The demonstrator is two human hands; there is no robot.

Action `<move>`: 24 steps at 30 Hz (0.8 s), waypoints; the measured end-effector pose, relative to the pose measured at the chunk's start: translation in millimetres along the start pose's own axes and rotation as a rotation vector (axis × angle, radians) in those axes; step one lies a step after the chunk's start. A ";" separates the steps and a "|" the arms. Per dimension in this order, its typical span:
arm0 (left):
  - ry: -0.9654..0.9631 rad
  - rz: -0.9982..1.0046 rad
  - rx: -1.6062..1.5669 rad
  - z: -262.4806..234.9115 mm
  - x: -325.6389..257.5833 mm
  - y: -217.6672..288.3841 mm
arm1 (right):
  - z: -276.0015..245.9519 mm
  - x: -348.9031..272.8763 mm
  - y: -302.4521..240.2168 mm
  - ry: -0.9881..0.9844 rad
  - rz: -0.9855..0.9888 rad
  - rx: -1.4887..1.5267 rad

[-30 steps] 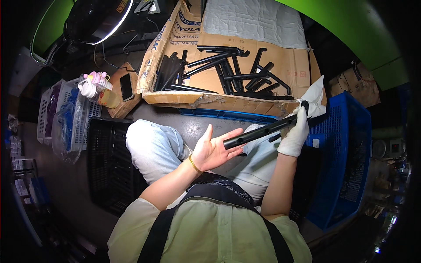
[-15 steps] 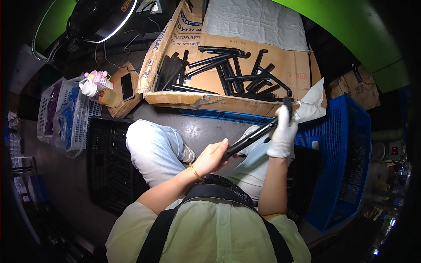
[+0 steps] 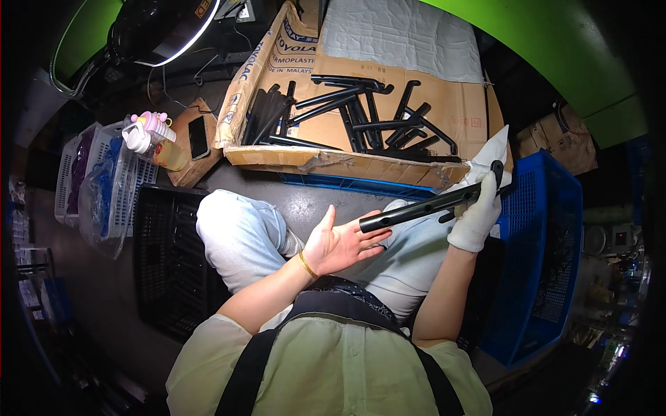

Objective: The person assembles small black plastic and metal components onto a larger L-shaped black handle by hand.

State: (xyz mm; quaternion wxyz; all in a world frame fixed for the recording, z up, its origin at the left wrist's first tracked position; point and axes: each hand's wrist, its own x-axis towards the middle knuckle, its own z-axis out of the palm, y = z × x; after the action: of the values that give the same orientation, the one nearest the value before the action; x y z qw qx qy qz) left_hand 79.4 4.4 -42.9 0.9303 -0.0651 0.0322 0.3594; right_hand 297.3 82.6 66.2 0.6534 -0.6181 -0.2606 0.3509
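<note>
Head view: black bars (image 3: 378, 125) are strewn in the cardboard tray (image 3: 277, 158); the legs (image 3: 239, 232) are flanked by a black crate (image 3: 154, 263) and a blue crate (image 3: 526, 204). Above them, a black tube (image 3: 409, 210) is clasped by the gloved right hand (image 3: 479, 216); the left hand (image 3: 338, 247) is spread palm-up by its free end, contact unclear.

The tube (image 3: 409, 210) in the right hand (image 3: 480, 209) is black, the glove (image 3: 470, 234) white. The bracelet (image 3: 306, 264) is gold, the jeans (image 3: 238, 232) pale blue, the shirt (image 3: 333, 367) pale green with black straps (image 3: 247, 378), and the dark waist cloth (image 3: 361, 298) carries a light print. On the far side, the box (image 3: 392, 168) is brown, the sheet (image 3: 409, 35) pale grey; the right crate (image 3: 522, 277) is blue, the left crate (image 3: 154, 256) black.
</note>
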 end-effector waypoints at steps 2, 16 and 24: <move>-0.011 0.015 0.076 -2.0 -1.7 2.9 | 2.0 -2.0 1.8 -0.028 -0.039 0.045; 0.152 0.121 1.200 60.0 -11.3 28.8 | 12.1 -73.2 65.4 -1.125 0.368 -0.248; 0.348 0.237 1.279 25.2 -17.1 18.3 | 0.5 -100.0 82.9 -0.873 0.264 -0.334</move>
State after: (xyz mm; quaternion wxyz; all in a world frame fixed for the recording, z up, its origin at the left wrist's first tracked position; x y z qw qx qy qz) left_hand 54.7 10.1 -17.9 0.7213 0.4456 0.3951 0.3536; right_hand 223.8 3.9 -6.6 0.3248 -0.5375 -0.4824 0.6107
